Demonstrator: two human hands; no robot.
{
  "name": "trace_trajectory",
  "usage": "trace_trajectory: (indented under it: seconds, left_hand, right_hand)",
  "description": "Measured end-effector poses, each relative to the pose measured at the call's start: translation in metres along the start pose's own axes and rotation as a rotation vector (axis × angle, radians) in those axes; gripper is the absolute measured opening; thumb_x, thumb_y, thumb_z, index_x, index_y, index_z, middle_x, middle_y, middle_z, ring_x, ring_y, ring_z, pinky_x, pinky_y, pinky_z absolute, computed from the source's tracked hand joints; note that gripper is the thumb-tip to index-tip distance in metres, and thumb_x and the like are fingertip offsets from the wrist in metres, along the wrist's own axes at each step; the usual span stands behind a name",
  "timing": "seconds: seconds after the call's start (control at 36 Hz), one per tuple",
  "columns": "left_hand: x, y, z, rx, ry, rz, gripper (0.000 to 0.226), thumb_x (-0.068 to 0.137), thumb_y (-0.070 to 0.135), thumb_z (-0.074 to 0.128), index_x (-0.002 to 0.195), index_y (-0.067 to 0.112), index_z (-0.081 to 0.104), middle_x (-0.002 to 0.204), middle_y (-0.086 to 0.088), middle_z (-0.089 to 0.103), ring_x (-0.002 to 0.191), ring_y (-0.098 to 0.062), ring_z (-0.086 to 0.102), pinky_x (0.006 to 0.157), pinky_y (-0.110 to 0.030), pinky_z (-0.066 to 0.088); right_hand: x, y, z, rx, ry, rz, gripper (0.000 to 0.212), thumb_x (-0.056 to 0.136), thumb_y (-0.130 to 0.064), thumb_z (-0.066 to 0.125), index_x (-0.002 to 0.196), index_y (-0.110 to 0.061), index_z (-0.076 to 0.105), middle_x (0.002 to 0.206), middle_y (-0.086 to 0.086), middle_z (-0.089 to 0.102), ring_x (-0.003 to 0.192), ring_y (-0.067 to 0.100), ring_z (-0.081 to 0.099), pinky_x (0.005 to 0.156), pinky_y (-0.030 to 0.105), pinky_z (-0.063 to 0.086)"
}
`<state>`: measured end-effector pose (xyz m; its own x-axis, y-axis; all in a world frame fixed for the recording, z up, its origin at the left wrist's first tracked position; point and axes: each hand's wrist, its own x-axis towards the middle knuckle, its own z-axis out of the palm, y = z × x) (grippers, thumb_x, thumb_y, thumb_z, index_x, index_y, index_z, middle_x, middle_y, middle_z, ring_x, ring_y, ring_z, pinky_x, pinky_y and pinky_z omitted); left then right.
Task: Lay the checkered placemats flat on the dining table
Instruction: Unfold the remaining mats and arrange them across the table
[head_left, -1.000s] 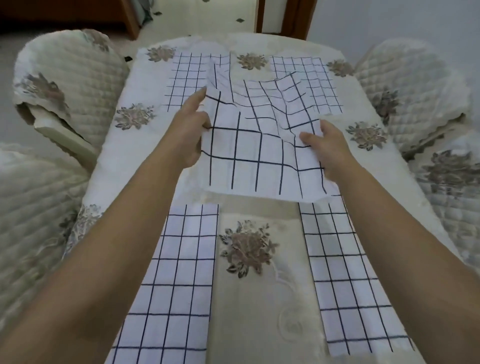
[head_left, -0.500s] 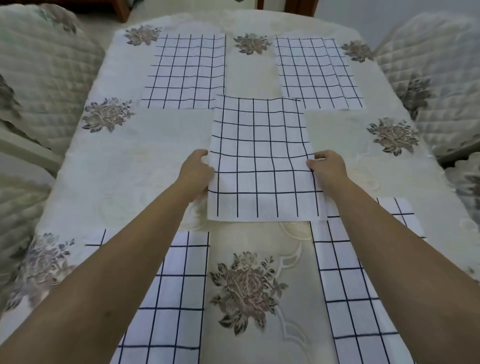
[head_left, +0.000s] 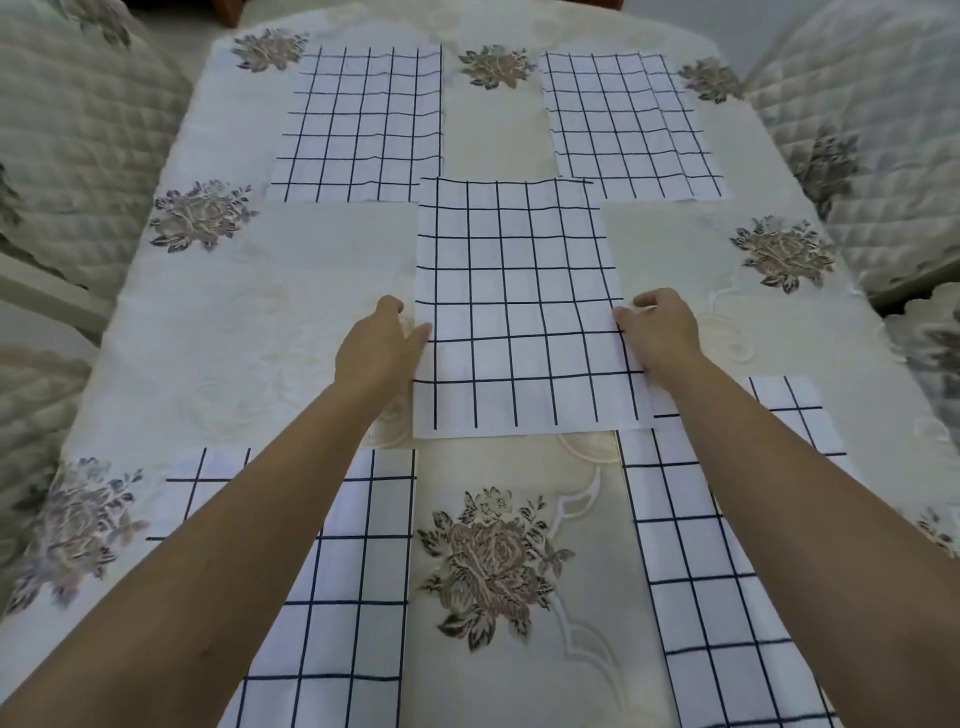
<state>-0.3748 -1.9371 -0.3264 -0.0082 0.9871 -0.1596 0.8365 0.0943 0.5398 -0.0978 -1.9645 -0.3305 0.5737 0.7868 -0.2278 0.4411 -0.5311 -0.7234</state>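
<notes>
The one view comes from a wide-angle camera worn on the person's head, above the near end of the dining table (head_left: 311, 291), facing forward and steeply down along its length. It sits close: both forearms enter from the bottom corners, and the left hand (head_left: 376, 353) and right hand (head_left: 662, 332) flank the middle placemat (head_left: 519, 312) at frame centre. The table's far edge reaches the top border, and quilted chairs (head_left: 78, 130) bow along either side.
</notes>
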Motion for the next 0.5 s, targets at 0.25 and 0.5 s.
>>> trace_trajectory:
  seconds: [0.25, 0.5]
  left_hand:
    - [-0.068, -0.041, -0.027, 0.089, 0.233, 0.132, 0.026, 0.093, 0.013, 0.048, 0.113, 0.0, 0.06, 0.119, -0.019, 0.058, 0.113, -0.035, 0.049, 0.094, -0.043, 0.039]
    - [-0.175, -0.086, -0.031, 0.23, 0.125, 0.39, 0.018, 0.078, -0.006, 0.063, 0.095, -0.002, 0.069, 0.124, -0.023, 0.059, 0.126, -0.048, 0.043, 0.095, -0.067, 0.032]
  right_hand:
    - [-0.059, 0.007, -0.021, -0.253, 0.205, -0.151, 0.027, 0.093, -0.016, 0.048, 0.116, -0.002, 0.052, 0.119, 0.018, 0.05, 0.107, 0.033, 0.05, 0.081, 0.037, 0.04]
    - [-0.222, -0.006, 0.054, -0.282, -0.163, -0.591, 0.032, 0.088, -0.011, 0.05, 0.118, -0.003, 0.054, 0.115, 0.013, 0.051, 0.104, 0.027, 0.048, 0.088, 0.032, 0.039]
